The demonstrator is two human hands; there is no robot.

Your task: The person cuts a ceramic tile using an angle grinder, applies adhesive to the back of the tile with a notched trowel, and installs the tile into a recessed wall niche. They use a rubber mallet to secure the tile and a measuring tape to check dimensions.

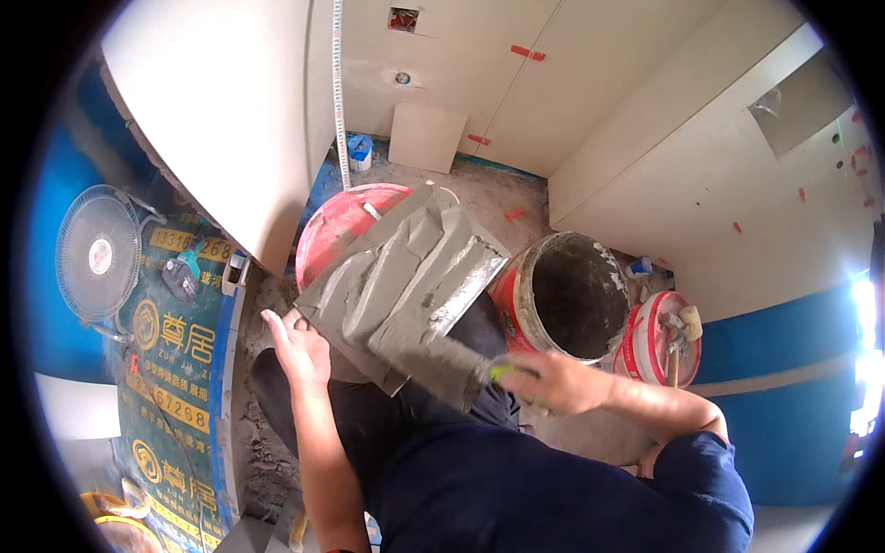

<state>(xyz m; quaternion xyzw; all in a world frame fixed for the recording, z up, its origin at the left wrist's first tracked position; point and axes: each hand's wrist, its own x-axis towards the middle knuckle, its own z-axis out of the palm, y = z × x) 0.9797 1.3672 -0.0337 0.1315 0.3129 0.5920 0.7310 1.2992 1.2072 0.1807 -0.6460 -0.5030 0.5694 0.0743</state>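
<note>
A flat tile (pixel 406 263) lies tilted in front of me, its upper face covered with thick ridged grey mortar. Part of a red bucket (pixel 336 226) shows behind its left side. My right hand (pixel 558 382) is closed round the green handle of a trowel (pixel 442 367), whose mortar-smeared blade lies against the near right part of the tile. At the tile's left corner is my left hand (pixel 302 352), palm up and fingers stretched out. Some of its fingertips meet the tile's edge; whether they bear its weight I cannot tell.
Right of the tile stands an open bucket (pixel 525 295) with mortar-coated walls; beyond it is a red-and-white bucket (pixel 650 346) with a tool on top. A fan (pixel 100 258) stands left. A measuring tape (pixel 339 101) runs upright near a loose tile (pixel 426 138) leaning on the wall.
</note>
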